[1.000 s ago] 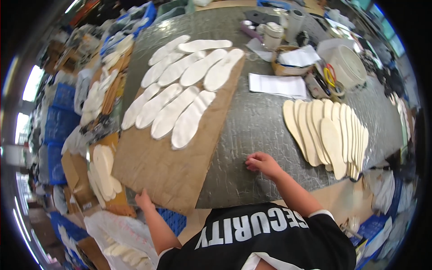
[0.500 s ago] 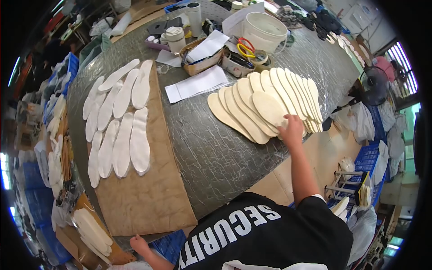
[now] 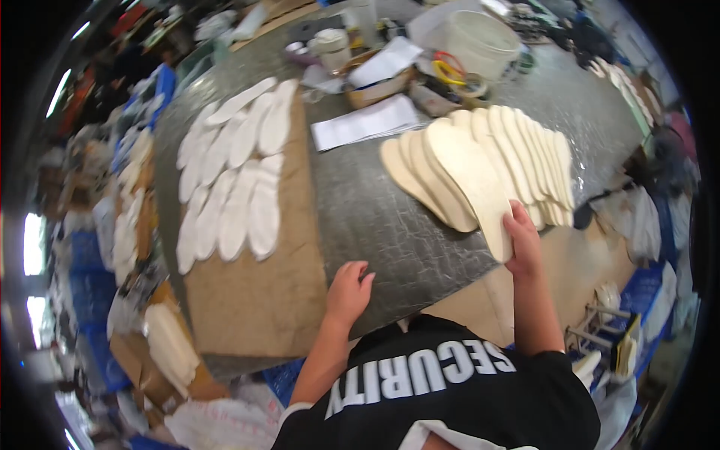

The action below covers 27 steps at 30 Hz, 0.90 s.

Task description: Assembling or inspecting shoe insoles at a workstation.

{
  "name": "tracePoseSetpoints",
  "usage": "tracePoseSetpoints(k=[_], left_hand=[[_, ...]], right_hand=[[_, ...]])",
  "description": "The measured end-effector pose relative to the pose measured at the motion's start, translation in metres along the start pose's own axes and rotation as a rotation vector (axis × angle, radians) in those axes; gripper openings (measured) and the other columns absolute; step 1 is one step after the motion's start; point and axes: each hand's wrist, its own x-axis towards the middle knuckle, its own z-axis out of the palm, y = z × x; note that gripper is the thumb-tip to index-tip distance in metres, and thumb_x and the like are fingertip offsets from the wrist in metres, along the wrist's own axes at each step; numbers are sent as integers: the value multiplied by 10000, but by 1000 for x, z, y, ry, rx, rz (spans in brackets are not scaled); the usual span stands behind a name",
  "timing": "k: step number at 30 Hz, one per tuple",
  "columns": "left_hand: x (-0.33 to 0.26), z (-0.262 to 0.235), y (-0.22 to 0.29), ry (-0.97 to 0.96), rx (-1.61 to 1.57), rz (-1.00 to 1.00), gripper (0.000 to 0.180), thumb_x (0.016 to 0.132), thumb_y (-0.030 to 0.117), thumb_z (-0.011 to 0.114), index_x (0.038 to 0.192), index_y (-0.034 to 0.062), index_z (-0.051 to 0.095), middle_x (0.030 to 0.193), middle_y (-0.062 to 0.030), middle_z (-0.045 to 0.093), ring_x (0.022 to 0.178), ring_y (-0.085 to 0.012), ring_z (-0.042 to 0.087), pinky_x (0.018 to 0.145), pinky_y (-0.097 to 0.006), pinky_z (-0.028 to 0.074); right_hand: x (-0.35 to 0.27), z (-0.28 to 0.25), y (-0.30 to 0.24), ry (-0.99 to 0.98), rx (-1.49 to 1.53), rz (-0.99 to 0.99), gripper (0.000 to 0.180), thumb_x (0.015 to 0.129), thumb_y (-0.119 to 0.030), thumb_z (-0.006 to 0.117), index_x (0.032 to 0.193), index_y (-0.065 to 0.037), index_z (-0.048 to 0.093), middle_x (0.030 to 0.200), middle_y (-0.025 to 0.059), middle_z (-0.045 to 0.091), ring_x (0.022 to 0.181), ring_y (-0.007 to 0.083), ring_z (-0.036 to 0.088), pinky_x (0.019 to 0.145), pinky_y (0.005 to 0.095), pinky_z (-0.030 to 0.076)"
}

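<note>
A cream insole (image 3: 477, 176) is in my right hand (image 3: 523, 241), pinched by its narrow end and tilted above the other insoles. Beneath and beside it, a fanned pile of cream insoles (image 3: 546, 169) lies on the grey table (image 3: 382, 225). Over the table's near edge hovers my left hand (image 3: 350, 291); it holds nothing, its thumb apart from the loosely bent fingers. To its left, white insoles (image 3: 238, 206) lie in two rows, partly on a brown board (image 3: 259, 315).
Behind the cream pile are white papers (image 3: 366, 130), a basket (image 3: 379, 91), scissors with red and yellow handles (image 3: 448, 69) and a white bucket (image 3: 480, 45). A box of pale insoles (image 3: 169, 341) stands below the table's left edge. A fan (image 3: 671, 169) is at the right.
My right hand has lifted one cream insole off the pile and drawn it toward me. My left hand has risen from below the board's near edge and moved right, over the table.
</note>
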Motion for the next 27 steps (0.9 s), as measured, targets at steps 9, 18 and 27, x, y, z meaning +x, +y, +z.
tracePoseSetpoints(k=[9,18,27], left_hand=[[65,-133,-169,779,252,-466,316,814,154,649,1028,-75,608,901,-201,666,829,-302,642,766,-375,499],[49,-101,-134,405,-791,-790,130,806,79,622,917,18,594,750,-75,613,554,-163,569,445,-274,423],[-20,45,31,-660,-992,-413,365,958,169,566,1249,-42,501,1029,-107,655,913,-169,638,803,-278,510]], right_hand=[[-74,81,161,101,-47,781,210,837,42,484,1030,-43,485,938,97,583,835,209,587,742,380,523],[-78,62,137,-87,93,754,329,830,70,531,1137,-43,496,1009,101,637,839,215,639,755,383,537],[-109,31,97,-186,212,487,372,821,43,612,1172,-54,534,1007,64,642,768,150,586,649,277,458]])
